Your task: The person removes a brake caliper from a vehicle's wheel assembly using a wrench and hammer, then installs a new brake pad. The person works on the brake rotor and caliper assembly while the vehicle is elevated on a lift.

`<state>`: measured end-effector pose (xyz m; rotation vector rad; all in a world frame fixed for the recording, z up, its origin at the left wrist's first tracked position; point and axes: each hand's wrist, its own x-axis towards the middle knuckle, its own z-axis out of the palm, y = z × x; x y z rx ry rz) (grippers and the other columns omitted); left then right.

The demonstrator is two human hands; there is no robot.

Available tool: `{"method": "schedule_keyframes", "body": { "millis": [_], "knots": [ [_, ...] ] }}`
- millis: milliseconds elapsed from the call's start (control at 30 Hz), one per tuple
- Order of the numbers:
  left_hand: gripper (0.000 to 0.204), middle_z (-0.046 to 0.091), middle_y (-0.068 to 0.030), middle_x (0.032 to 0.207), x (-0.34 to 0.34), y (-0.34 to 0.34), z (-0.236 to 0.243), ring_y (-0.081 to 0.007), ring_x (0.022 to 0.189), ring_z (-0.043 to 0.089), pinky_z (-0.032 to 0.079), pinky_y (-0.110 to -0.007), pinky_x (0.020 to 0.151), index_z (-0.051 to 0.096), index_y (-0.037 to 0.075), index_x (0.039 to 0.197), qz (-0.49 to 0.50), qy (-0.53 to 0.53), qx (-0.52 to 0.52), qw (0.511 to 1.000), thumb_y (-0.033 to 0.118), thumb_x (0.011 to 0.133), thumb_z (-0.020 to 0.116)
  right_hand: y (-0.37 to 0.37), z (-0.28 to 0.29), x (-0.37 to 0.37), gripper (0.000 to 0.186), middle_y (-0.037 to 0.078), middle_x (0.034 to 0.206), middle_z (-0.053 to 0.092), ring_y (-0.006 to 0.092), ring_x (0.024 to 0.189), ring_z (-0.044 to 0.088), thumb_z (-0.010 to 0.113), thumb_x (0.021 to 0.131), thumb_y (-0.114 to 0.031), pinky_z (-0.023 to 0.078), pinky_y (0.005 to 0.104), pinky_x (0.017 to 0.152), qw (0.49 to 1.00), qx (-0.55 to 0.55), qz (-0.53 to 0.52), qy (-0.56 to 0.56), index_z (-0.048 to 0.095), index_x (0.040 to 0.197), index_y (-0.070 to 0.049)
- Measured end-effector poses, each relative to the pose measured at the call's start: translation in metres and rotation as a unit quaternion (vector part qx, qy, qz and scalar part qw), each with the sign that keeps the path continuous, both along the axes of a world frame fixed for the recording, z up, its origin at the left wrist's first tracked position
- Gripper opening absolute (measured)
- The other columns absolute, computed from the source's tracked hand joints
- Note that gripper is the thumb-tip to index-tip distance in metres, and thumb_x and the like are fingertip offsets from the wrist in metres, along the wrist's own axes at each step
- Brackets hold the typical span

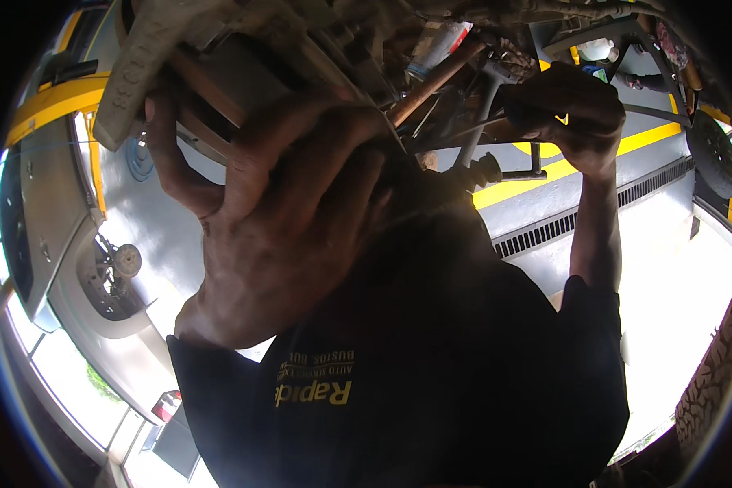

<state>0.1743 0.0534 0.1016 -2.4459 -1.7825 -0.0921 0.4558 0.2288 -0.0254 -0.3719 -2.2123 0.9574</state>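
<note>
A grey cast brake caliper (159, 57) with raised lettering fills the upper left, and flat brown-edged pieces like brake pads (211, 102) sit inside it. Around its lower side my left hand (276, 187) is closed, thumb against the casting and fingers curled over the edge; the fingertips are partly hidden. To the upper right, my right hand (573, 114) is closed in a fist around the end of a thin metal rod (468, 128), which points toward the dark parts beside the caliper. Shadow hides the rod's grip and its far tip.
Beyond the rod lie a wooden-handled hammer (439, 81) and a spray can (443, 49). A floor grate (561, 215) runs beside a yellow line. At left are a yellow lift post (57, 106) and a car with an exposed hub (126, 260). A tyre (712, 159) stands right.
</note>
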Motion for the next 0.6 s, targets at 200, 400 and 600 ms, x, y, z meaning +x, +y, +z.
{"method": "schedule_keyframes", "body": {
  "millis": [200,400,600],
  "knots": [
    [0.030,0.067,0.0114,0.125,0.003,0.000,0.002,-0.0212,0.132,0.049,0.020,-0.054,0.119,0.080,0.021,0.105,0.015,0.008,-0.004,1.000,0.025,0.075,0.085,0.005,0.073,-0.006,0.033,0.008,0.092,0.079,0.0201,0.080,0.074,0.089,0.071,-0.018,0.058,0.0301,0.067,0.953,0.299,0.026,-0.049,0.082,0.099,-0.002],
    [0.039,0.066,0.0101,0.126,0.005,0.000,0.006,-0.0230,0.133,0.048,0.026,-0.052,0.118,0.080,0.024,0.112,0.020,0.000,-0.020,1.000,0.024,0.073,0.084,-0.007,0.011,-0.003,0.030,0.007,0.095,0.080,0.0205,0.082,0.075,0.086,0.071,-0.014,0.059,0.0334,0.071,0.998,0.058,-0.023,-0.003,0.082,0.099,-0.003],
    [0.047,0.064,0.0094,0.129,0.010,0.002,0.007,-0.0251,0.133,0.047,0.037,-0.044,0.112,0.079,0.025,0.116,0.031,0.027,-0.033,0.999,0.022,0.070,0.085,-0.001,0.067,0.007,0.025,0.004,0.102,0.080,0.0231,0.092,0.075,0.086,0.076,-0.015,0.059,0.0352,0.079,0.954,0.292,0.004,-0.062,0.083,0.099,-0.008]
  ]
}}
